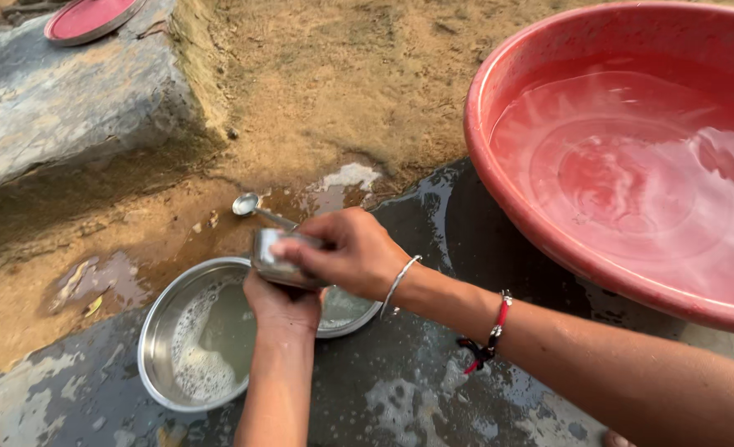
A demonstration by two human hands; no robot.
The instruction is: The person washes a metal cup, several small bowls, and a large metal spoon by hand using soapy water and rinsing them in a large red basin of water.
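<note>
Steel, wet and shiny: a small metal cup clamped between 2 hands over a soapy steel bowl. Right hand wrapped over the top of the cup, fingers curled down across its mouth and far wall, closed firmly on it. Left hand cupped under it from the near side, closed on its base. Held just above the bowl's right rim, tilted on its side, mouth toward the left.

Likely light and stiff, no give under a squeeze, hard to damage. Slippery though: wet skin, suds in the bowl below, smooth rounded walls. Best taken as now, 1 hand over the rim where the lip gives an edge to hook, the other beneath as a stop. A pinch on the bare side wall probably slides.

Further out: a steel spoon lying on wet muddy ground just beyond the cup. Dark wet stone slab under the bowl. Large red basin of water at the right, well apart from the hands. Red lid on a stone block at the far left.
</note>
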